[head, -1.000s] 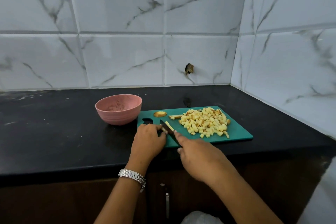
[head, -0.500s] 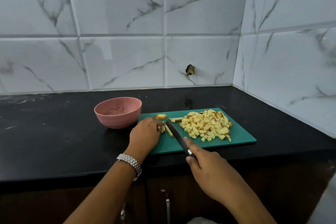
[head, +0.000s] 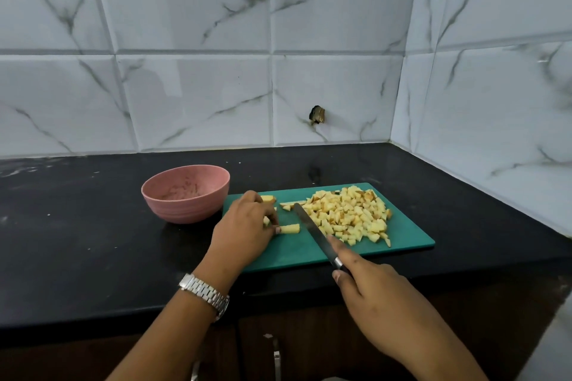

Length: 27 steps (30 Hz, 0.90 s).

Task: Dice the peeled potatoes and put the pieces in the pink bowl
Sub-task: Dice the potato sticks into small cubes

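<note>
The left hand (head: 244,226) curled its fingertips onto a potato strip (head: 289,228), pinning it to the green board (head: 288,254), probably so it would not shift under the blade. The right hand (head: 371,291) was clamped round the handle of the knife (head: 314,230), its blade just right of that strip and apparently ready to cut. Diced pieces (head: 349,216) lay beyond the blade. The pink bowl (head: 185,193) waited left of the left hand, with no dice visible in it.

No readable text, label or number appears anywhere.

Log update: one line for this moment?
left hand holds potato strip | right hand grips knife | diced potato on cutting board | pink bowl: no dice visible
</note>
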{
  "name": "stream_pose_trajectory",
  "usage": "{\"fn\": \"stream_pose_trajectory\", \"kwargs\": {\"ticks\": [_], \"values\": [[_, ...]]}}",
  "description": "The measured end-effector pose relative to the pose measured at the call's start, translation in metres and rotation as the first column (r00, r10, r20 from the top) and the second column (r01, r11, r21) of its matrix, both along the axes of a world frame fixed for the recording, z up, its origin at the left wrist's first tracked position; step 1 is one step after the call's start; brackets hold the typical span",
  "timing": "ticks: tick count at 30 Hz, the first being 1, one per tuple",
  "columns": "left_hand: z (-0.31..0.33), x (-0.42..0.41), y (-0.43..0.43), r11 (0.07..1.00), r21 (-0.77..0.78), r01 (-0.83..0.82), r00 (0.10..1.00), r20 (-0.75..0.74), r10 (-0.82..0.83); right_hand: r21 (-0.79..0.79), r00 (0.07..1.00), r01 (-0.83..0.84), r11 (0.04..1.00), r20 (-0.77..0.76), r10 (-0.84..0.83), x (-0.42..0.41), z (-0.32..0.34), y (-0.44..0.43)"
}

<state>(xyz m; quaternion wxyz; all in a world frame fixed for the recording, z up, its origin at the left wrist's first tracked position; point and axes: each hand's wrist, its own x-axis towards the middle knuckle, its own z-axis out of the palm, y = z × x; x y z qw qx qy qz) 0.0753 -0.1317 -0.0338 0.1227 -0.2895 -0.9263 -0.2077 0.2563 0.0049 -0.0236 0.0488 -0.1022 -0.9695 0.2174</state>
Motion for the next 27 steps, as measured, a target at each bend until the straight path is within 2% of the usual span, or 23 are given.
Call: {"fn": "stream_pose_trajectory", "kwargs": {"ticks": [4,15,22,27], "values": [[-0.009,0.016,-0.003,0.991,0.102,-0.085,0.996,-0.004,0.086,0.062,1.000,-0.014,0.998,0.015,0.013,0.000,0.000,-0.005],[-0.025,0.017,0.005,0.969,0.215,-0.118,0.993,0.053,0.109,0.259,0.976,-0.010,0.966,0.213,-0.047,-0.019,-0.002,-0.013],[-0.027,0.018,0.003,0.959,0.264,-0.108,0.993,0.076,0.091,0.238,0.990,-0.002,0.971,0.140,-0.033,-0.022,0.006,-0.015],[-0.027,0.019,0.002,0.958,0.266,-0.110,0.993,0.071,0.094,0.300,0.963,-0.016,0.954,0.262,-0.066,-0.022,0.005,-0.032]]}}
